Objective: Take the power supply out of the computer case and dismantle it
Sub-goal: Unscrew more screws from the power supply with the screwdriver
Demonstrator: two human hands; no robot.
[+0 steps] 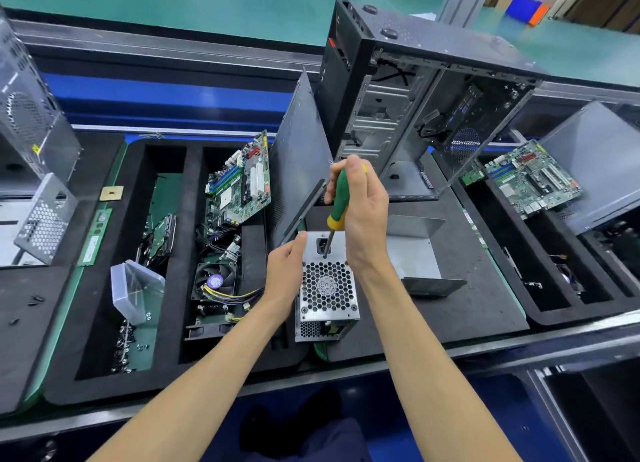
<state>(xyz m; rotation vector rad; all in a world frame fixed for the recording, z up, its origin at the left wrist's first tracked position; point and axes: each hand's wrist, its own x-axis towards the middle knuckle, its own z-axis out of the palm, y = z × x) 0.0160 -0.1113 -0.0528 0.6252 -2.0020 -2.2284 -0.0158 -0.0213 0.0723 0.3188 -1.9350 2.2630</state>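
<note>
While the power supply (327, 288) stands on end on the dark foam mat (460, 288) at the front of the bench, both hands are on the job. Left hand (285, 271) grips the unit's upper left edge: thumb lies across the top corner, remaining fingers curl round the left side, out of sight behind the metal. Right hand (360, 212) is clenched round the green and yellow handle of a screwdriver (337, 205), held near upright, slightly tilted. Thumb tip sits at the handle's top; fingers wrap it from the right. Shaft runs down past the hand, tip meeting the supply's upper face close to the black mains socket, just above the honeycomb fan grille. So the unit sits directly below the right fingers, touched only by the tool, and pressed against the left palm.

Computer case (433, 98) stands open behind the hands, well clear of the supply, interior bare metal with a few black cables. A detached side panel (301, 157) leans just left of it. A bent grey metal cover (415, 250) lies on the mat right of the supply, near the right wrist. Left tray holds a motherboard (242, 181) propped on edge, a cooling fan (215, 281) with coloured wires, and a clear plastic box (136, 290). Another motherboard (533, 181) rests in the right-hand tray.
</note>
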